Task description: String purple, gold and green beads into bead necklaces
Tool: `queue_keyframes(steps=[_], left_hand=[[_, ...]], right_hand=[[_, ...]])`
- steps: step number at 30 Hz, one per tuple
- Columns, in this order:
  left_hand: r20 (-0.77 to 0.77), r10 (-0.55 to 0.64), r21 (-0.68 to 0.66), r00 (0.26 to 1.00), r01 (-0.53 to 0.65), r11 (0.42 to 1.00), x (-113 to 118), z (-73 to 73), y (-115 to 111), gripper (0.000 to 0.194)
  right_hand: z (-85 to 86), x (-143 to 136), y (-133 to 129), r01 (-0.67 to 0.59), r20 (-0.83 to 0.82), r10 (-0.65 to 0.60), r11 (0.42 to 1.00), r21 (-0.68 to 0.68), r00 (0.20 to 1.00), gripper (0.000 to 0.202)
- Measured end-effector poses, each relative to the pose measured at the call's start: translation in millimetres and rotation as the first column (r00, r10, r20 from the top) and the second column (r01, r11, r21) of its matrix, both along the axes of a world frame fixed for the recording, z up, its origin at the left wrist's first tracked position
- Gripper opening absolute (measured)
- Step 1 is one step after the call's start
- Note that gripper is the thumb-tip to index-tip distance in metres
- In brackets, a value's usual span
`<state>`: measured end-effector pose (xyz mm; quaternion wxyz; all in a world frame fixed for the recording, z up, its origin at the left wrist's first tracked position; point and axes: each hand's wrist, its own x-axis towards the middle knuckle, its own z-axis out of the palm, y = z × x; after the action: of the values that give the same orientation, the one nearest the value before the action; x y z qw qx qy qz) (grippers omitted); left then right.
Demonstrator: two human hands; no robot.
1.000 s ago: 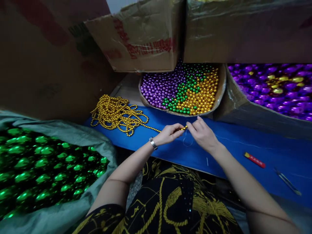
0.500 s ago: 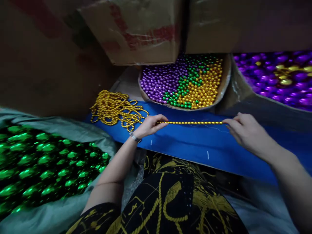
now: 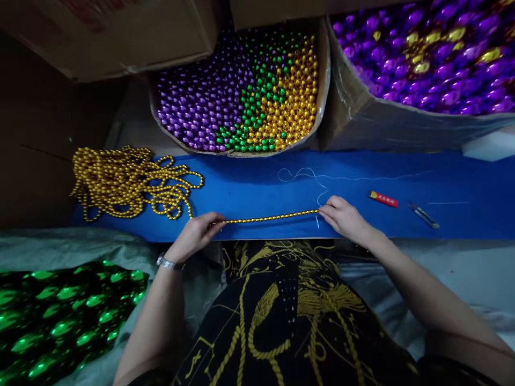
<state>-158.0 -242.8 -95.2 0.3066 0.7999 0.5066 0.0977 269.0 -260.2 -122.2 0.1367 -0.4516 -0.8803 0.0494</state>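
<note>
A gold bead string point(image 3: 269, 217) runs nearly straight between my two hands, low over the front of the blue work surface point(image 3: 249, 182). My left hand point(image 3: 200, 231), with a metal watch on the wrist, pinches its left end. At the other end, my right hand point(image 3: 341, 215) is closed on the string with thumb and fingers. A thin white thread point(image 3: 306, 172) curls over the surface from near my right fingertips. From my left hand, gold beads lead back to a tangled pile of gold bead strands point(image 3: 116, 182) on the left.
Behind the surface stands a box rim point(image 3: 193, 149) around loose purple, green and gold beads. A carton point(image 3: 362, 118) of larger purple and gold beads is at right. A red lighter point(image 3: 383, 199) and small snips point(image 3: 423, 214) lie right. Green beads point(image 3: 64, 316) fill a sack at left.
My right hand has come in toward my left, so the span of beads between them is shorter. The view has turned right, bringing the lighter and snips into sight.
</note>
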Motion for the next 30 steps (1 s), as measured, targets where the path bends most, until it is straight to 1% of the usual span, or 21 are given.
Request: queue_keyframes(steps=[3, 7, 11, 15, 19, 23, 26, 30], left_hand=[[0.022, -0.03, 0.0, 0.999, 0.03, 1.0, -1, -4.5, -4, 0.034], [0.021, -0.06, -0.009, 0.998, 0.06, 0.998, -1, -8.8, -10, 0.034], [-0.024, -0.008, -0.01, 1.0, 0.007, 1.0, -6, -11.4, -14, 0.033], [-0.029, 0.032, 0.007, 0.999, -0.032, 0.999, -9, -11.9, -15, 0.033], [-0.02, 0.031, 0.005, 0.999, -0.031, 1.0, -10, -12.1, -15, 0.031], [-0.017, 0.028, 0.006, 0.999, -0.028, 1.0, -14, -16.7, -14, 0.029], [-0.024, 0.049, 0.012, 0.999, -0.049, 0.999, -16, -20.4, -15, 0.027], [-0.013, 0.067, 0.005, 0.998, -0.067, 0.998, -14, -20.8, -16, 0.022]], right_hand=[[-1.6, 2, -7, 0.003, 0.012, -0.002, 0.999, -0.045, 1.0, 0.032], [-5.3, 1, -16, 0.081, 0.071, -0.078, 0.995, -0.053, 0.994, 0.032], [-8.8, -3, -23, 0.172, 0.081, -0.165, 0.981, -0.087, 0.983, 0.031], [-12.3, -6, -27, 0.216, 0.062, -0.211, 0.971, -0.097, 0.975, 0.029], [-16.2, -7, -29, 0.232, 0.066, -0.227, 0.968, -0.092, 0.972, 0.028], [-18.1, -8, -29, 0.237, 0.092, -0.228, 0.966, -0.101, 0.969, 0.027], [-19.2, -7, -28, 0.228, 0.09, -0.221, 0.97, -0.086, 0.971, 0.028], [-24.7, -3, -30, 0.195, 0.068, -0.192, 0.979, -0.05, 0.979, 0.033]])
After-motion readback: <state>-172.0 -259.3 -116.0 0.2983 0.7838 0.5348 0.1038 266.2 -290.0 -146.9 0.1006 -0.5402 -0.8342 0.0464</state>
